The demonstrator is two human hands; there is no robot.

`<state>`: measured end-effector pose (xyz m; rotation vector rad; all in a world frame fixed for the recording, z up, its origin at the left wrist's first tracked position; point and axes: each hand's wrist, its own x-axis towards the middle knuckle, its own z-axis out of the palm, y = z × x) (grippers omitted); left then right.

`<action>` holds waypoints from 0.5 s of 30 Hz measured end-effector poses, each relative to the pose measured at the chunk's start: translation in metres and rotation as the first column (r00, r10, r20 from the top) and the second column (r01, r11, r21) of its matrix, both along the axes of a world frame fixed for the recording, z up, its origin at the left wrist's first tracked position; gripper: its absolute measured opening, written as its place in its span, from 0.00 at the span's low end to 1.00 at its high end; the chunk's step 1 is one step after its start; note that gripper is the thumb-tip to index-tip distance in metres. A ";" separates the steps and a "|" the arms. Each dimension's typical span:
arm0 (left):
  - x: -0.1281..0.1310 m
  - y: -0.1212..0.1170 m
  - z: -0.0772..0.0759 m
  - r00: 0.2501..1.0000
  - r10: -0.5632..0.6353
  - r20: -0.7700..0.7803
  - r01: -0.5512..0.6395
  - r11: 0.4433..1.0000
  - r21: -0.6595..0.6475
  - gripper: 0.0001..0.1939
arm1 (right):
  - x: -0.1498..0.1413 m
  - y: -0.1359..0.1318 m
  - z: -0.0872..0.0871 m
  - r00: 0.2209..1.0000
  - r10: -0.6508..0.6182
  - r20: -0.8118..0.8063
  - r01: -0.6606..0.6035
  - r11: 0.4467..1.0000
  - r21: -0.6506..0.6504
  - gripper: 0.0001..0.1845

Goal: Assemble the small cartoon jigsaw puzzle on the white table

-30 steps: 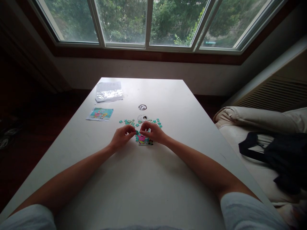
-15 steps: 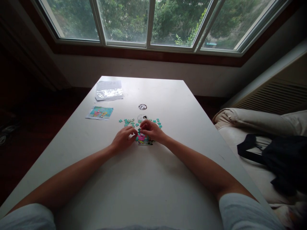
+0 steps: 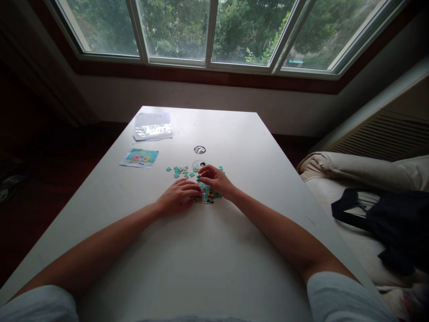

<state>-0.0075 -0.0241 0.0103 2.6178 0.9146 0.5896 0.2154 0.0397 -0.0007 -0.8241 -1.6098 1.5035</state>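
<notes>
A partly joined jigsaw puzzle (image 3: 205, 193), with pink, yellow and teal parts, lies flat on the white table between my hands. My left hand (image 3: 177, 195) rests at its left side, fingers stretched out over that edge and hiding part of it. Between the thumb and fingers of my right hand (image 3: 216, 181) is a green puzzle piece (image 3: 198, 178), just above the puzzle's far edge. Several loose teal puzzle pieces (image 3: 181, 171) are scattered beyond my left hand. A few more pieces (image 3: 221, 169) show past my right hand, which covers others.
A colourful picture sheet (image 3: 140, 158) lies to the left on the table (image 3: 208, 255), with a shiny plastic packet (image 3: 153, 126) behind it. Two small round items (image 3: 199, 150) sit beyond the pieces. At right, a dark bag (image 3: 395, 223) rests on a pale padded seat (image 3: 362, 165).
My left hand has moved right and flattened onto the puzzle's left edge. The puzzle looks shifted slightly right. My right hand, with the green piece, has moved slightly right and up.
</notes>
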 end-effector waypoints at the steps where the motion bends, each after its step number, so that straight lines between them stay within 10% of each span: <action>1: 0.000 0.000 0.000 1.000 -0.012 -0.006 0.012 1.000 0.003 0.19 | 0.000 0.000 0.000 1.000 -0.004 -0.002 0.004 1.000 -0.002 0.20; 15: -0.011 0.008 0.000 0.958 0.284 -0.041 -0.278 0.955 0.107 0.11 | 0.011 0.010 0.001 0.993 0.005 0.121 -0.007 1.000 0.013 0.15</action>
